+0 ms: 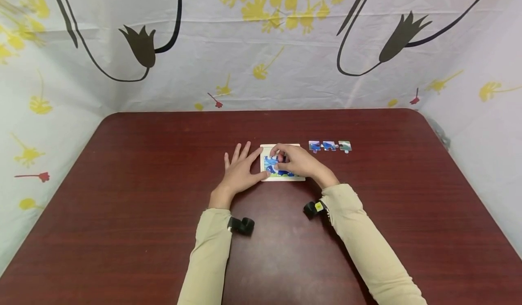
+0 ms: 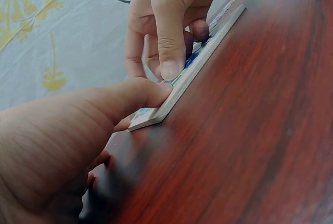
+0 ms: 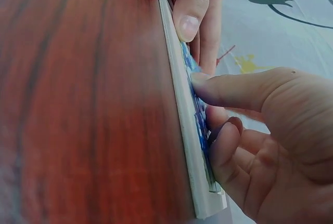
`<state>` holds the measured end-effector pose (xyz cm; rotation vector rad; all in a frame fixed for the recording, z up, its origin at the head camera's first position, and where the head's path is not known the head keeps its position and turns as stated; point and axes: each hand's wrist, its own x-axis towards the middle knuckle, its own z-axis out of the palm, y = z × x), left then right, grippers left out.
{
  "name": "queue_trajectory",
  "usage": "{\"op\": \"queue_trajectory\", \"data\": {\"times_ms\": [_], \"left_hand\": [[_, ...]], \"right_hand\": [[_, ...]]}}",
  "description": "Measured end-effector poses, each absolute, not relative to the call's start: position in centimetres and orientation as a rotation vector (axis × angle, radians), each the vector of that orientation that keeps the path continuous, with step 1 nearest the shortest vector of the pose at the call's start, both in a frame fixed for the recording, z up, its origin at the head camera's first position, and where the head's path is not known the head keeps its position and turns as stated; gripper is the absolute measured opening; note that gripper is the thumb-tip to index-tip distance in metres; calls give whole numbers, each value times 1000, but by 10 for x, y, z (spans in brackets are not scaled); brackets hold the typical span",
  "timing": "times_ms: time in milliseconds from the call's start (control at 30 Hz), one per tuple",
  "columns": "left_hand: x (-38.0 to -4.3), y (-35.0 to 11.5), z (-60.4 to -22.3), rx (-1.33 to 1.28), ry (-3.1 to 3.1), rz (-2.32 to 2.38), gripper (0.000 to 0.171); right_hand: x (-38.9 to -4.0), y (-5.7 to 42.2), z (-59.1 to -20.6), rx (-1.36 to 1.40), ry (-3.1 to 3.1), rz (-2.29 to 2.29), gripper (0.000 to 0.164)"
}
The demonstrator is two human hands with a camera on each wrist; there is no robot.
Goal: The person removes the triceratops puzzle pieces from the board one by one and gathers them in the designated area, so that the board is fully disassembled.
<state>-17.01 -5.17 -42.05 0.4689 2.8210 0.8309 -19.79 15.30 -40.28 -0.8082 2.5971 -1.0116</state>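
A small jigsaw puzzle in a white frame [image 1: 285, 180] lies on the table, its picture blue with green along the bottom. My left hand [image 1: 239, 173] is spread at the frame's left side, fingers straight, the thumb pressing on the lower left corner. Over the picture, my right hand [image 1: 299, 160] has its thumb and index finger bent toward each other around a blue puzzle piece [image 3: 194, 67] at the picture's left part; the fingers hide most of that piece. Its other fingers curl inward. The right hand covers the upper right of the frame.
Three loose puzzle pieces lie in a row right of the frame: a left piece [image 1: 314, 146], a middle piece [image 1: 329, 146] and a greenish right piece [image 1: 345, 146]. The dark red table [image 1: 134, 196] reaches back to a white patterned cloth [image 1: 261, 46].
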Motion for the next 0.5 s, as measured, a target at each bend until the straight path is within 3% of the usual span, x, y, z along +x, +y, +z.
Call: {"op": "queue_trajectory", "data": {"times_ms": [500], "left_hand": [[-169,-51,-420,461,2813,865,74]], "right_hand": [[-195,150,-401,-822,2678,-1016,23]]}}
